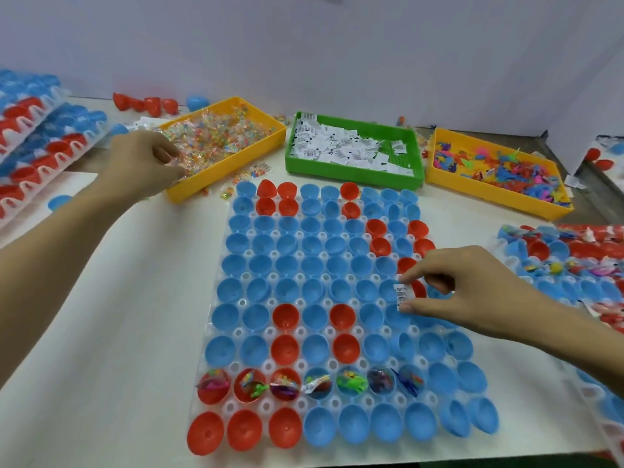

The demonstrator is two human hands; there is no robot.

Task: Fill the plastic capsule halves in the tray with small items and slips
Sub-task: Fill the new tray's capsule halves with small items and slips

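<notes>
**A:** Right hand (472,292) is over the right side of the clear plastic tray (236,363) of blue and red capsule halves, thumb and forefinger pinching a small white printed paper slip (401,296) by its top and bottom edges.

**B:** And the slip hangs just above a blue half near the red ones on that side. It looks featherlight and floppy, so an edge pinch seems the only sensible hold; I'd guess it flutters if let go from high up.

**A:** Left hand (148,160) reaches to the near corner of the yellow plastic bin of clear-wrapped coloured sweets (223,140), fingers curled down among the packets. Whether it has one pinched, I can't tell.

**B:** Those wrappers look slick and crinkly, light too. Take one by its twisted end, I'd say.

**A:** Progress? Seven halves in the second row from the near edge hold bright little items (351,383). The rest of the tray looks unfilled.

**B:** Early going, then. The green plastic bin of white slips (354,146) sits behind the tray, and the second yellow bin of colourful plastic toys (499,170) to its right.

**A:** The capsule halves look thin, stiff and light; a careless nudge could tip one in its socket.
</notes>
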